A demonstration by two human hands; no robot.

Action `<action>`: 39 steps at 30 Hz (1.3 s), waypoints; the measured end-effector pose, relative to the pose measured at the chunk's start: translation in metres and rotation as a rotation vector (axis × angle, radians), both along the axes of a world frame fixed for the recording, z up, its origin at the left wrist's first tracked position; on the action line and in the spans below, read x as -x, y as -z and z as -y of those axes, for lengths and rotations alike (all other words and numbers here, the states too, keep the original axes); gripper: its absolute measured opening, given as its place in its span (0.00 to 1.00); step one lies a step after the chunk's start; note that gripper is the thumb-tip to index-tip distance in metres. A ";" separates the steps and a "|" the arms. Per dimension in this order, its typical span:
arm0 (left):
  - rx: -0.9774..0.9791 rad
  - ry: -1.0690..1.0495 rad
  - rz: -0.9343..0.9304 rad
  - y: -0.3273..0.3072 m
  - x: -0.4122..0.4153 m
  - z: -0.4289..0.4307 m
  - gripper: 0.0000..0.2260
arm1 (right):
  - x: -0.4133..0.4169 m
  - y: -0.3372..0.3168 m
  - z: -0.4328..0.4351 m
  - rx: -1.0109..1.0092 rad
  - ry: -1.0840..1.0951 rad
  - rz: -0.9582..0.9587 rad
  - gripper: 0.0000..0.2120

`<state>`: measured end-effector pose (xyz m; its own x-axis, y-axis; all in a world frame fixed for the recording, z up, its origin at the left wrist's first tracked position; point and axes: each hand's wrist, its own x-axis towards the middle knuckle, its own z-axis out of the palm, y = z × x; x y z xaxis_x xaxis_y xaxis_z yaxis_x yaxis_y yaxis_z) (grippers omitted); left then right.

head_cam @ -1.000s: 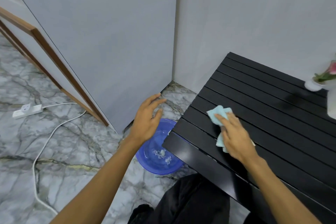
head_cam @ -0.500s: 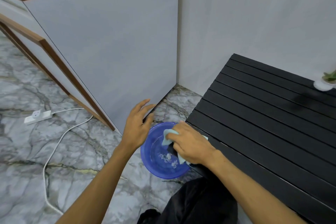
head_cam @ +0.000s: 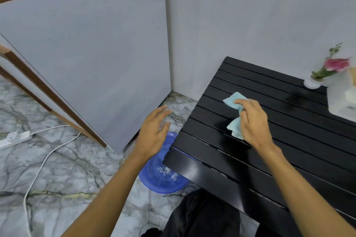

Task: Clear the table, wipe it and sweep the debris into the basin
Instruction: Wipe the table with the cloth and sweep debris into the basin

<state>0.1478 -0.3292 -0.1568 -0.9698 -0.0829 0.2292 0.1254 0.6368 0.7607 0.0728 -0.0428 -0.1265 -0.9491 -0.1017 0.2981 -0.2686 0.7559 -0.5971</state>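
A black slatted table fills the right of the head view. My right hand rests on its left part, shut on a light blue cloth that bunches out above and below my fingers. A blue plastic basin sits on the marble floor, partly tucked under the table's left corner, with some white bits inside. My left hand hovers open above the basin's far rim, fingers spread, holding nothing.
A small white vase with a pink flower and a white tissue box stand at the table's far right. Grey wall panels close in behind. A white power strip and its cable lie on the floor at left.
My right hand has carried the cloth from the table's left edge over the basin back onto the tabletop, to the right. My left hand stays above the basin.
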 end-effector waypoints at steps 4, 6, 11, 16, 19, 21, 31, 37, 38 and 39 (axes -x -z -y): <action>0.052 0.135 0.032 0.008 0.016 -0.040 0.18 | -0.010 0.033 -0.038 -0.277 -0.010 0.131 0.18; 0.150 0.214 0.065 0.018 0.021 -0.055 0.20 | -0.016 0.045 -0.044 -0.395 0.003 0.199 0.20; 0.431 0.287 0.078 0.038 0.026 -0.072 0.22 | -0.019 0.044 -0.036 -0.392 0.034 0.186 0.22; 0.456 0.280 0.065 0.041 0.025 -0.074 0.22 | -0.028 0.041 -0.030 -0.357 0.016 0.162 0.21; 0.457 0.279 0.078 0.040 0.025 -0.074 0.23 | -0.039 0.041 -0.023 -0.331 -0.001 0.180 0.23; 0.469 0.281 0.074 0.040 0.025 -0.074 0.24 | -0.050 0.042 -0.015 -0.326 -0.019 0.189 0.24; 0.532 0.307 0.042 0.034 0.010 -0.083 0.25 | -0.114 0.048 -0.004 -0.332 -0.054 0.204 0.26; 0.517 0.343 0.033 0.033 -0.002 -0.106 0.24 | -0.146 0.051 -0.029 -0.330 0.012 0.213 0.26; 0.519 0.342 0.034 0.034 -0.002 -0.109 0.24 | -0.152 0.050 -0.035 -0.330 0.029 0.213 0.26; 0.525 0.339 0.034 0.035 -0.003 -0.112 0.24 | -0.157 0.050 -0.041 -0.329 0.048 0.213 0.25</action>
<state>0.1505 -0.2174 -0.1916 -0.9299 0.3464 0.1238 0.3673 0.8559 0.3642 0.2302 -0.0017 -0.1764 -0.9922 -0.1133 0.0524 -0.1246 0.9248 -0.3596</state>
